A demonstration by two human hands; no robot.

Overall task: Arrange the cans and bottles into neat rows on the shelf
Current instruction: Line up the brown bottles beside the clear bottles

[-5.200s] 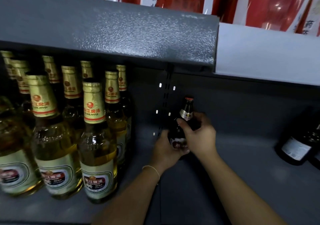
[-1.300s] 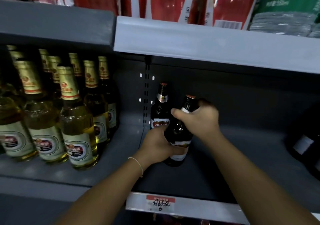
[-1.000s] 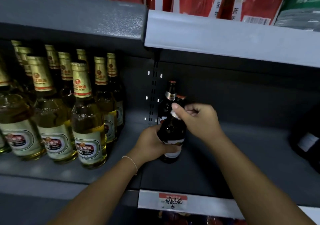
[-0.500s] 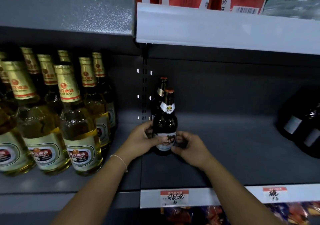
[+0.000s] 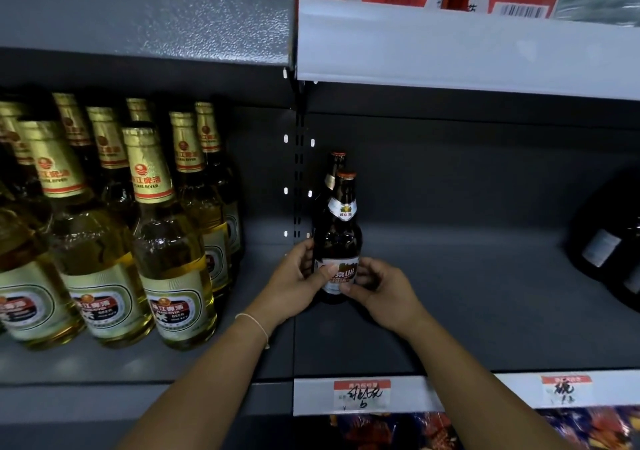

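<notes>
A dark brown beer bottle (image 5: 341,231) stands upright on the grey shelf (image 5: 467,318), near its left end. My left hand (image 5: 294,285) grips its lower body from the left, thumb across the label. My right hand (image 5: 379,290) holds the label area from the right with curled fingers. A second dark bottle (image 5: 333,167) stands directly behind it, mostly hidden; only its neck and cap show.
Several clear bottles of golden beer (image 5: 166,241) stand in rows on the left shelf section. Dark bottles (image 5: 609,241) lie at the far right. An upper shelf (image 5: 450,44) with red packages hangs overhead. Price tags (image 5: 362,394) line the front edge.
The right hand came down from the bottle's neck to its label. The bottle now stands upright in front of the rear bottle, held by both hands low on its body.
</notes>
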